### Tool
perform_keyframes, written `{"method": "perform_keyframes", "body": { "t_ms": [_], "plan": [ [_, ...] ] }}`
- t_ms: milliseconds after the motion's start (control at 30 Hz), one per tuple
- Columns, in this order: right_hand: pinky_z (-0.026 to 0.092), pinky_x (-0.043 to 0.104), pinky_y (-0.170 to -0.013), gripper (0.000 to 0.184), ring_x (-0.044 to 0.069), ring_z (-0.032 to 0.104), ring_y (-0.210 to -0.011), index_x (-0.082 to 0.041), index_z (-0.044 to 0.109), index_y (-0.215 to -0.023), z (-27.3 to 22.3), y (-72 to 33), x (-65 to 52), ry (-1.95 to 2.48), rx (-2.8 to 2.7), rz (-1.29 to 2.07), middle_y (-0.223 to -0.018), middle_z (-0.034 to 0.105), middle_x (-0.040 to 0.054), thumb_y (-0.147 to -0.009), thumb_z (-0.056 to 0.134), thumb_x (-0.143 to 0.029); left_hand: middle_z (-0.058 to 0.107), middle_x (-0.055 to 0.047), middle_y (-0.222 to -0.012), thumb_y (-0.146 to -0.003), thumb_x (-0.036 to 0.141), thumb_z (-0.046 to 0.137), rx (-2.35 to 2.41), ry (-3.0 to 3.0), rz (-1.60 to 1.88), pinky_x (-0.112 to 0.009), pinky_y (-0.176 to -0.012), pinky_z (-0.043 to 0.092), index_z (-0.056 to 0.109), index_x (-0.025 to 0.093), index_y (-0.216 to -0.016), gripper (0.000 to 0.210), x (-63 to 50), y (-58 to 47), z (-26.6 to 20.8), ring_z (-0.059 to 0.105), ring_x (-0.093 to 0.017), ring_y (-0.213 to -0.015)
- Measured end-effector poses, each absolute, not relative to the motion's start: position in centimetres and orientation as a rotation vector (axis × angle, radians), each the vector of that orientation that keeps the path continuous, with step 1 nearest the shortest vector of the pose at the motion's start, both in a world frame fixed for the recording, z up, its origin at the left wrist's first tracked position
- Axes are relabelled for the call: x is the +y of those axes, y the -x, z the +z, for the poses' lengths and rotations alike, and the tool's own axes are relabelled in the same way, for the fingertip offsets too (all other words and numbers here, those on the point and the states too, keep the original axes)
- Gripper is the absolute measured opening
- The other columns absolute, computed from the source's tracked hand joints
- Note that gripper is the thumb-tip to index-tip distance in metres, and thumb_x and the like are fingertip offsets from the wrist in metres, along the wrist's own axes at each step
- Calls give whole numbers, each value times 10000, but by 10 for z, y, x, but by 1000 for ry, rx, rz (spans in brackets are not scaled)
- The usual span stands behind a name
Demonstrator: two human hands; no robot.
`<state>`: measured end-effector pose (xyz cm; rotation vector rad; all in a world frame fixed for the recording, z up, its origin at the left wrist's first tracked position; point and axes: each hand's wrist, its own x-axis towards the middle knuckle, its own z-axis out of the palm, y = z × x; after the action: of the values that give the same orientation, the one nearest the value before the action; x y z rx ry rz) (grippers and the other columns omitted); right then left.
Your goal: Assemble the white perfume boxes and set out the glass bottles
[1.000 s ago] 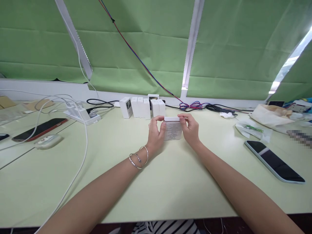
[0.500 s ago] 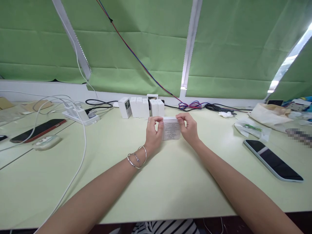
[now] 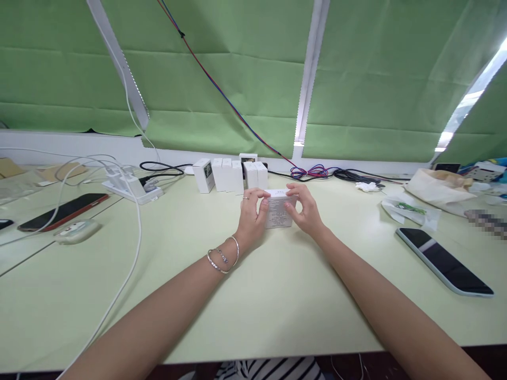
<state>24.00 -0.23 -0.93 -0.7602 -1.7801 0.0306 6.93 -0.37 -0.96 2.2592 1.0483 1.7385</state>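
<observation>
A small white box [image 3: 279, 214] with grey printed text on its near face stands upright on the table [image 3: 285, 295]. My left hand [image 3: 252, 214] grips its left side, thumb on the near face and fingers at the top edge. On the right side, my right hand [image 3: 307, 214] has its thumb against the printed face and its fingers at the top corner. The box's far face is hidden. Just behind my left hand stand several similar white boxes [image 3: 227, 177] in a row, one [image 3: 205, 177] turned to show a dark picture.
A power strip [image 3: 148, 196] with white cables and a red-edged phone [image 3: 65, 211] lie at left, near a pale rounded case [image 3: 78, 231]. At right are a phone [image 3: 446, 261], a plastic bag [image 3: 410, 208], crumpled tissue [image 3: 367, 186] and coiled black cable [image 3: 352, 175].
The box's top now tilts more into view, showing small print. My right thumb has moved lower and left on the near face, and my left fingers have shifted slightly right.
</observation>
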Motion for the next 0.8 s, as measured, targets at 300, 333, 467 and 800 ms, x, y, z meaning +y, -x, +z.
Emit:
{"method": "perform_keyframes", "body": {
  "t_ms": [300,333,467,800],
  "plan": [
    [373,483,-955,475,260,419,-1142,-203,310,-1199,-41,-231,18,1148,-1581,-150,-1165,382,133,-767,504,-239,350,-128,-1301,-784,217,499,1546,-1949,1313,-502,-970,284,265,218,-1255,527,4,-71,-21,393,-269,-1185],
    [353,487,-971,535,266,408,-1162,-192,270,-1231,-41,-230,22,1212,-1472,-122,-1198,378,145,-756,510,-246,347,-128,-1304,-772,205,502,1602,-1851,1301,-511,-985,265,266,218,-1248,531,7,-71,-21,364,-274,-1217],
    [354,455,-957,682,286,453,-1153,-168,181,-1291,-37,-223,38,1420,-1102,104,-1268,413,178,-722,539,-280,328,-142,-1315,-743,170,523,1676,-1506,1373,-486,-1026,239,280,202,-1213,530,22,-63,-21,317,-266,-1265],
    [349,394,-953,481,267,451,-1172,-149,317,-1223,-33,-159,92,1504,-1087,461,-1269,466,171,-809,373,-387,344,-199,-1317,-780,219,587,1849,-994,1599,-410,-1011,335,315,97,-1268,571,55,-37,-21,384,-267,-1223]
  ]
}}
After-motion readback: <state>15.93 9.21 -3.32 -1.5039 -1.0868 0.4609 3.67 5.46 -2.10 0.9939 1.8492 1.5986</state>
